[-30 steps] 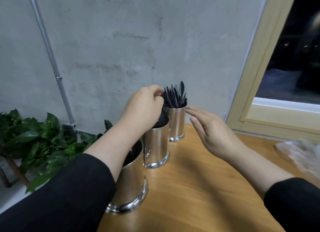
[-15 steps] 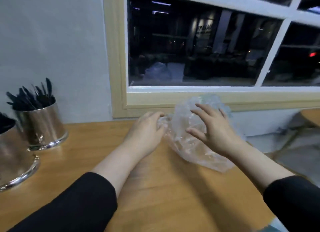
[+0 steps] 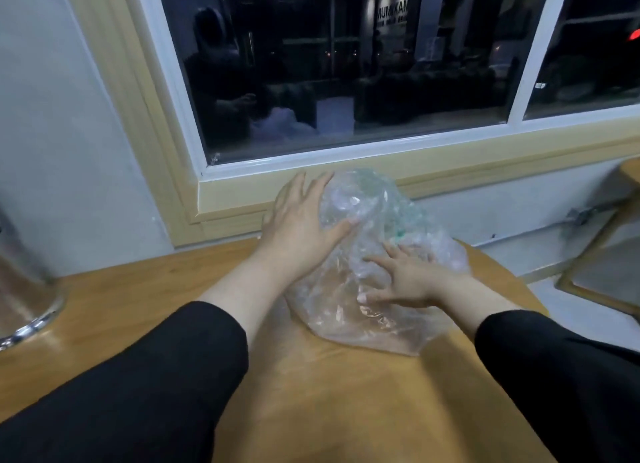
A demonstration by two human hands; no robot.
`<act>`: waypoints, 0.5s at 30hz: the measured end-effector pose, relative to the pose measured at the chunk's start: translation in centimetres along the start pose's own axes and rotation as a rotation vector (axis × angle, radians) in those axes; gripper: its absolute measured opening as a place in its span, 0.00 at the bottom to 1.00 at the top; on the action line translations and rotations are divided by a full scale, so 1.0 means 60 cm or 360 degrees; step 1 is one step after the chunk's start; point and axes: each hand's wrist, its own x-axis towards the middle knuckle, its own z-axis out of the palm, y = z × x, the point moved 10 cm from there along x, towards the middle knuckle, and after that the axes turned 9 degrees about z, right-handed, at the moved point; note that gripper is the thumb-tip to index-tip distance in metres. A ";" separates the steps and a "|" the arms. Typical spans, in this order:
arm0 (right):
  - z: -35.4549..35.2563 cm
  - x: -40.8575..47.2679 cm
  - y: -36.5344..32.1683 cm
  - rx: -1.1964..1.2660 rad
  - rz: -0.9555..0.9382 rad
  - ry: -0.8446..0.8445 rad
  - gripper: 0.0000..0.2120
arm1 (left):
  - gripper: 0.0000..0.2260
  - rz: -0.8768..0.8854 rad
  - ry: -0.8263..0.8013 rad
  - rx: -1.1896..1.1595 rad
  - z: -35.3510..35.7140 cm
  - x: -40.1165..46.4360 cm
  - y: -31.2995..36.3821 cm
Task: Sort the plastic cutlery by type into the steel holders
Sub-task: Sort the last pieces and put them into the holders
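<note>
Both hands are flat on the plastic bag (image 3: 374,255), nothing actually gripped. Left hand (image 3: 298,227) spreads its fingers against the bag's 9 o'clock side, right hand (image 3: 405,279) presses on top around 5 o'clock. Bag sits on the wooden table (image 3: 311,393) under the window (image 3: 346,64). Looks feather-light, crinkly and slippery, so I'd pinch a bunched edge. One steel holder (image 3: 24,282) sits way off at 9 o'clock.

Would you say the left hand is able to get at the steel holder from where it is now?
Probably yes: the left hand rests on the plastic bag, and bare table lies between it and the steel holder.
</note>
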 end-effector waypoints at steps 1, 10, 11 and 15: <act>0.035 0.000 -0.013 -0.0041 -0.0060 -0.0069 0.47 | 0.38 0.0003 -0.0030 0.0040 0.012 0.011 -0.004; 0.078 -0.120 -0.090 0.0129 -0.0546 0.0280 0.37 | 0.40 -0.0314 -0.1031 0.0280 0.229 -0.036 -0.135; 0.059 -0.139 -0.080 0.0189 -0.0531 0.0519 0.38 | 0.39 -0.0355 -0.1130 0.0239 0.249 -0.061 -0.155; 0.067 -0.154 0.021 0.0392 0.0074 0.0635 0.57 | 0.39 -0.0372 -0.1082 0.0062 0.263 -0.131 -0.188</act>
